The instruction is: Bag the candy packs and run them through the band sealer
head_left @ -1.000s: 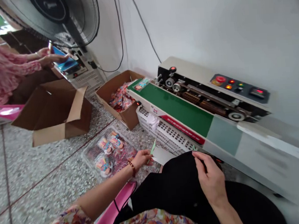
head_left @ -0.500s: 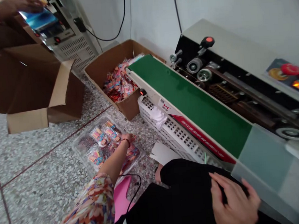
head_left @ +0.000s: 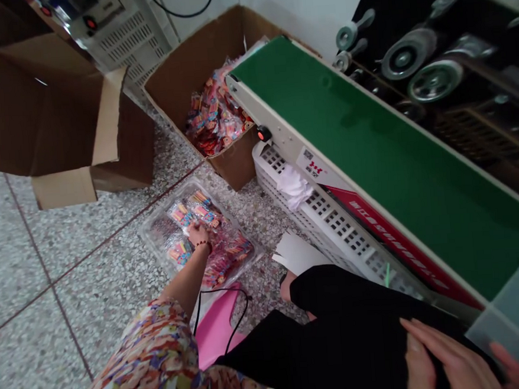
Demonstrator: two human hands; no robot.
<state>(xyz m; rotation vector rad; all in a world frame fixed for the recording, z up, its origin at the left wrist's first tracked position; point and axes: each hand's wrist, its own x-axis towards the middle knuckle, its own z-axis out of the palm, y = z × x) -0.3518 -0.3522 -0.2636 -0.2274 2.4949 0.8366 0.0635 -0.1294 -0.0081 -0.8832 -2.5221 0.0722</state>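
Observation:
My left hand (head_left: 199,233), with a red bead bracelet at the wrist, reaches down into a clear plastic tray (head_left: 153,240) on the floor. Its fingers are among small clear packets (head_left: 204,214) with colourful cartoon figures inside. They point downward and are partly hidden, so whether they grip a packet is unclear. At the lower right, my right hand (head_left: 452,353) rests over my black-clothed leg. Its fingers are stretched out, thumb apart, and nothing is in it.
A green conveyor belt (head_left: 348,129) slopes toward a cardboard box (head_left: 235,169) holding many packets. Beneath the belt stands a white perforated basket (head_left: 296,215) with a white cloth (head_left: 293,186). Another open carton (head_left: 65,113) is at the left. Pink material (head_left: 218,333) and a black cord lie near my leg.
My left hand has shifted from the tray's right side to its middle, over the packets. The view has moved closer to the belt; the other person's hand has left view. My right hand stays empty.

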